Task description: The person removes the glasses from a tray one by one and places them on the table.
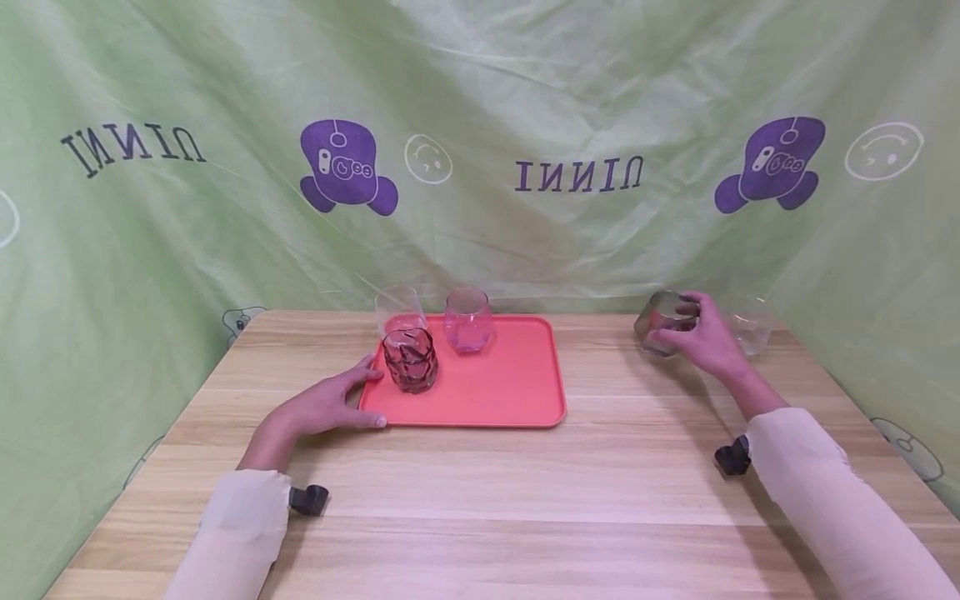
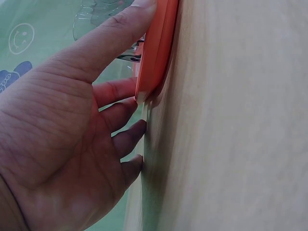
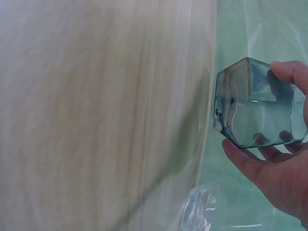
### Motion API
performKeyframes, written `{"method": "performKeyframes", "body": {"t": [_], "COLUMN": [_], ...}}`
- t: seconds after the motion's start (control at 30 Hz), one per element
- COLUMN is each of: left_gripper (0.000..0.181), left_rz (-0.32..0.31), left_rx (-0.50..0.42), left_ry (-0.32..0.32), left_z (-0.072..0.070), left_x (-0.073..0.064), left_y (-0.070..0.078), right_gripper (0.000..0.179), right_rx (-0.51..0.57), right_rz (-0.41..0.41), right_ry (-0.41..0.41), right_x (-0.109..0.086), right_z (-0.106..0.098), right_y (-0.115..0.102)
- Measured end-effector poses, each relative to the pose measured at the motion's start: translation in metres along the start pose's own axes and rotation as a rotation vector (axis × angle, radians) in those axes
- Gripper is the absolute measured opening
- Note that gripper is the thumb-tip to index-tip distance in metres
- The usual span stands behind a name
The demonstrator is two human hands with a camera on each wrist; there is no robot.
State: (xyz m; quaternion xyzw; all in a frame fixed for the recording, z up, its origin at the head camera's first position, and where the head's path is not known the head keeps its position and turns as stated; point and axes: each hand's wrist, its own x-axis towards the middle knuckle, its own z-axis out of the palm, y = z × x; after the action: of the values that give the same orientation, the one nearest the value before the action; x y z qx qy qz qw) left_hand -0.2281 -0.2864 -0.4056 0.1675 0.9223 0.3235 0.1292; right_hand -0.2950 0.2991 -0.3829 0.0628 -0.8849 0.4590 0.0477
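Clock positions as in the head view.

Left hand [image 1: 330,404]: fingers spread and relaxed, gripping nothing; thumb along the near edge and forefinger at the side of the red tray [image 1: 495,392], touching its 8 o'clock corner.

Right hand [image 1: 708,337]: thumb and fingers curled round a grey-green faceted glass [image 1: 651,323], thumb on one side, fingers on the other; held just above 3 o'clock from the tray. Whether its base touches the surface [image 1: 487,500] cannot be told.

Tray: one, rectangular, low-rimmed, flat on the surface; carries three glasses.
– Dark purplish glass [image 1: 411,367], diamond-patterned, upright, at 9 o'clock, near the left fingers.
– Clear glass [image 1: 397,304], upright, at 10 o'clock, partly behind the dark one.
– Pink-tinted glass [image 1: 468,321], faceted, upright, at 12 o'clock.

Off the tray: second clear glass [image 1: 750,329], on the surface at 3 o'clock from the held glass, partly hidden by the right hand.

Contents of the glasses: cannot be told.

Backdrop: green printed cloth [image 1: 480,233].
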Motion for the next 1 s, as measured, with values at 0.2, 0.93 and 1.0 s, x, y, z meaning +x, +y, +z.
{"method": "performKeyframes", "body": {"t": [0.2,0.93,1.0], "left_gripper": [0.092,0.094,0.093], "left_rz": [0.001,-0.005,-0.006], "left_rx": [-0.004,-0.015,-0.015], "left_ry": [0.002,0.006,0.005], "left_z": [0.000,0.001,0.001], "left_x": [0.000,0.000,0.000], "left_y": [0.001,0.000,0.000], "right_gripper": [0.101,0.103,0.103], "right_rx": [-0.029,-0.038,-0.036], "right_rz": [0.017,0.027,0.023], "right_ry": [0.003,-0.003,-0.009], "right_x": [-0.004,-0.007,-0.007], "right_z": [-0.005,-0.010,-0.010], "right_y": [0.004,0.014,0.015]}}
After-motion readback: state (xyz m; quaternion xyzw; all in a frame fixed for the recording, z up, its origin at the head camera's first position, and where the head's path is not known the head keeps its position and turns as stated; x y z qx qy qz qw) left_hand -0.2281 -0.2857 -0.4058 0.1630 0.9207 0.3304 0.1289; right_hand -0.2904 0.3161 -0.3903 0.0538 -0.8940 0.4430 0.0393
